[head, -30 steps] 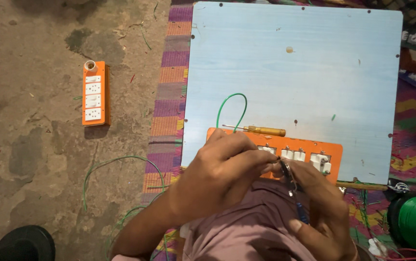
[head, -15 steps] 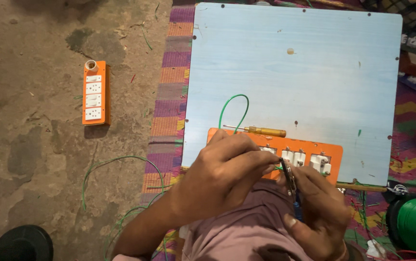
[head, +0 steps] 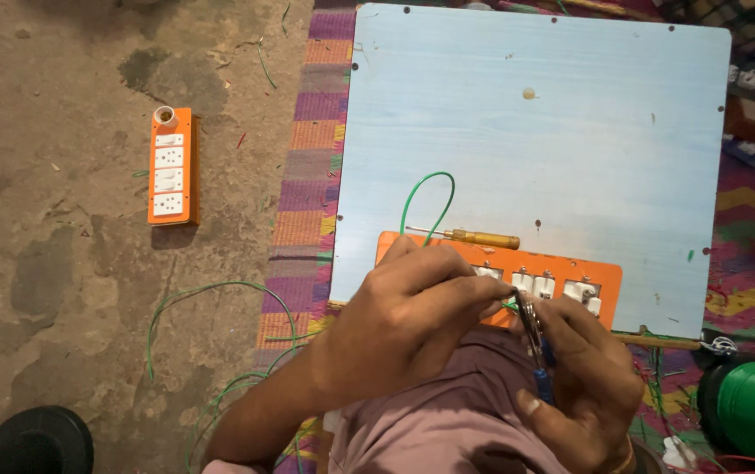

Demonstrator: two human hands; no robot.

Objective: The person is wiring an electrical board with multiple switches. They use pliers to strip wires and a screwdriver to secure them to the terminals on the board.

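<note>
The left hand [head: 412, 307] is curled over the near edge of a flat orange rectangular switch panel [head: 570, 268] that carries a row of white sockets and switches. Its fingertips pinch the end of a thin green wire [head: 425, 189], which loops up over the pale blue rectangular board surface [head: 553, 123] and comes back down to the panel. The right hand [head: 583, 377] is clenched around a pair of small pliers with dark blue handles [head: 535, 342]. The metal nose of the pliers points up to where the left fingertips meet the wire, at the panel's near edge.

The panel lies on the near part of the board, its lower left part hidden under the left hand. Just beyond it, touching or nearly touching its far edge, lies a slim screwdriver with a yellow-brown handle [head: 483, 238]. The board rests on a striped woven mat in purple, orange and green [head: 303, 175].

Well to the left, on the bare concrete floor [head: 53, 263], a second narrow orange switch strip with white sockets [head: 170, 167] lies alone. Loose green wire [head: 211, 325] curls on the floor near the left forearm. A green plastic spool [head: 754, 412] sits at the right edge.
</note>
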